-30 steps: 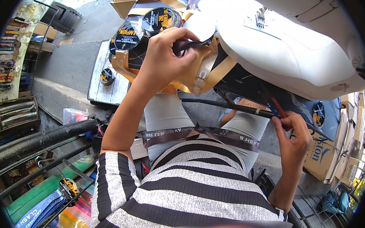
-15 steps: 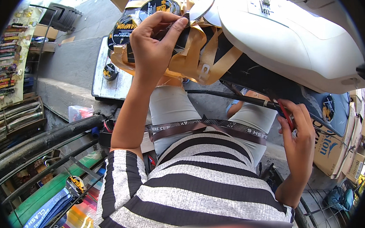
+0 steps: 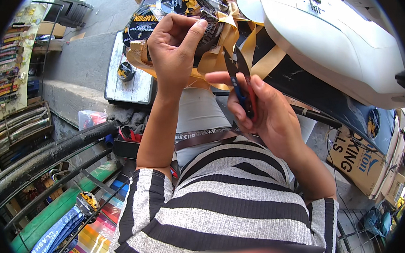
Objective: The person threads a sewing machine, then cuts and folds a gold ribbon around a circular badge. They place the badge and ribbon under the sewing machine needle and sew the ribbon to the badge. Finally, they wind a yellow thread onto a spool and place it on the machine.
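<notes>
My left hand (image 3: 176, 48) pinches a dark patterned ribbon (image 3: 211, 26) between thumb and forefinger, above the pile on the table. My right hand (image 3: 271, 107) holds thread snips (image 3: 252, 102) with red and blue handles. Their two dark blades point up and stand apart, just right of the ribbon. Round black medals (image 3: 143, 25) with yellow print lie beyond and beside my left hand. Gold ribbons (image 3: 261, 66) hang in loops behind the snips. Across my lap lies a dark patterned lanyard ribbon (image 3: 203, 135).
A white sewing machine (image 3: 329, 52) fills the upper right. Another round medal (image 3: 126, 71) rests on a whitish board (image 3: 129, 91) at left. Black metal bars (image 3: 53, 146) run along my left, with a blue lanyard (image 3: 55, 240) below. A cardboard box (image 3: 355, 163) stands at right.
My right hand has come up and left with the snips, from beside the table edge to near my left hand. The left hand keeps its pinch on the ribbon. The view has shifted slightly.
</notes>
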A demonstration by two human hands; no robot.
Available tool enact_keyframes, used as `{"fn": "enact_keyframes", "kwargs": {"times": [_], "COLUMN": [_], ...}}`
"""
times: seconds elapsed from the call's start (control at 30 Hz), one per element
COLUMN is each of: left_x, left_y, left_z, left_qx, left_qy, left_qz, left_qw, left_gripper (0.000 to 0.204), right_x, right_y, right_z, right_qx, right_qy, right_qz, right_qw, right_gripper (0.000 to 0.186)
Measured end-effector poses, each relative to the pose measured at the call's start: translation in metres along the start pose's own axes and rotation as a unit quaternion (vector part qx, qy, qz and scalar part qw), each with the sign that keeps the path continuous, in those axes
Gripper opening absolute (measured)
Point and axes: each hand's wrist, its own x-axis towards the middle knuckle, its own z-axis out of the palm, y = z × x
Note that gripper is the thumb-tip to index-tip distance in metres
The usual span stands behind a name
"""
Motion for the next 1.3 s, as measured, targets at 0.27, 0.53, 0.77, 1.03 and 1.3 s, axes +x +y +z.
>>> {"fn": "enact_keyframes", "kwargs": {"times": [0.27, 0.53, 0.77, 1.03, 1.3], "left_x": [0.002, 0.007, 0.01, -0.003, -0.007], "left_y": [0.001, 0.019, 0.021, 0.01, 0.008], "left_z": [-0.004, -0.01, -0.007, 0.004, 0.0], "left_qx": [0.027, 0.05, 0.153, 0.166, 0.173], "left_qy": [-0.01, -0.159, -0.168, -0.033, 0.0], "left_qz": [-0.031, -0.044, -0.053, 0.033, 0.083], "left_qw": [0.999, 0.985, 0.972, 0.985, 0.981], "left_gripper": [0.014, 0.03, 0.032, 0.031, 0.042], "right_x": [0.021, 0.023, 0.023, 0.025, 0.039], "right_y": [0.004, 0.005, 0.004, -0.008, -0.016], "right_z": [0.002, -0.011, -0.013, -0.018, -0.02], "right_qx": [0.156, 0.202, 0.167, 0.111, 0.091], "right_qy": [0.016, -0.006, 0.008, -0.02, -0.029], "right_qz": [-0.003, -0.011, -0.006, -0.007, 0.001], "right_qw": [0.988, 0.979, 0.986, 0.994, 0.995], "right_gripper": [0.053, 0.048, 0.047, 0.049, 0.05]}}
